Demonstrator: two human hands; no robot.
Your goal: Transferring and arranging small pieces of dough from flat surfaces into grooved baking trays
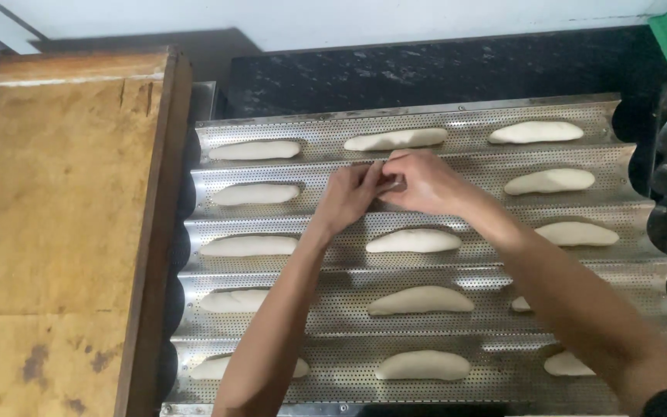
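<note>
Dough piece (392,182), barely visible in the second channel of the perforated baguette tray (326,139), sits pinched between your left hand (349,194) and right hand (424,184), both clenched on it; squeeze unevenly and it may tear or land crooked beside the neighbouring dough loaves (413,241).

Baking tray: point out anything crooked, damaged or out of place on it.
Nothing is damaged or spilled. One thing stands out on the perforated tray: the fourth-row middle dough piece is bowed, while its neighbours lie straight. The second row's middle spot is hidden under the left hand and right hand.
</note>
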